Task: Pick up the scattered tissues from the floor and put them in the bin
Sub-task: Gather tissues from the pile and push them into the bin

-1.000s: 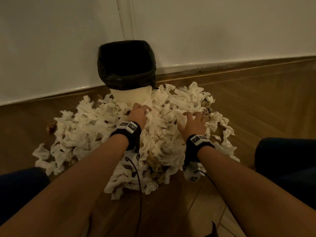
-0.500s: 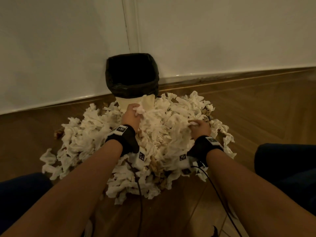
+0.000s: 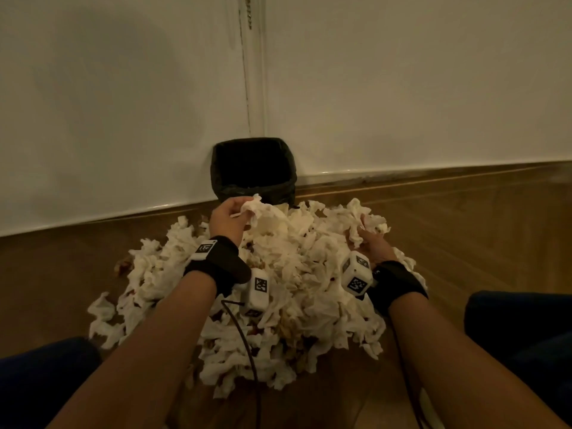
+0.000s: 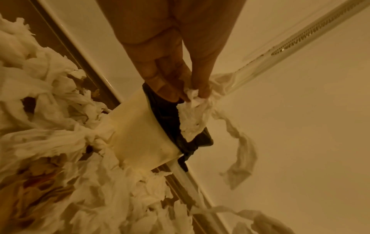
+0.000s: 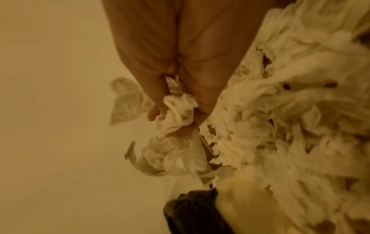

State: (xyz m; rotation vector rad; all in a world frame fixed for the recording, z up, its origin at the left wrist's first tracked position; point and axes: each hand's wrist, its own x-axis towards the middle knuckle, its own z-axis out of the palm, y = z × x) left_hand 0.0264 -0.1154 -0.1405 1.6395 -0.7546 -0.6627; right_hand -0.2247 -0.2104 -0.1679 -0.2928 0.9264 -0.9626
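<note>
A big heap of crumpled white tissues (image 3: 291, 292) lies on the wooden floor in front of a cream bin with a black liner (image 3: 252, 168) in the wall corner. My left hand (image 3: 230, 216) grips a bunch of tissues (image 3: 253, 209) lifted just before the bin's front rim; in the left wrist view the fingers (image 4: 168, 82) pinch the wad (image 4: 193, 114) over the black liner (image 4: 166, 114). My right hand (image 3: 370, 243) grips another bunch of tissues (image 3: 356, 233) at the heap's right side, seen clenched between the fingers (image 5: 202, 101) in the right wrist view, bunch (image 5: 176, 110).
White walls (image 3: 123, 103) meet behind the bin, with a skirting strip (image 3: 433, 174) along the floor. My dark-clothed knees (image 3: 520, 329) flank the heap on both sides. Cables (image 3: 244, 345) trail from the wrist cameras across the tissues. Bare wooden floor (image 3: 479, 230) lies to the right.
Both hands went from resting spread on the heap to clutching tissues and lifting. The left hand rose toward the bin's rim with its bunch; the right hand turned and rose.
</note>
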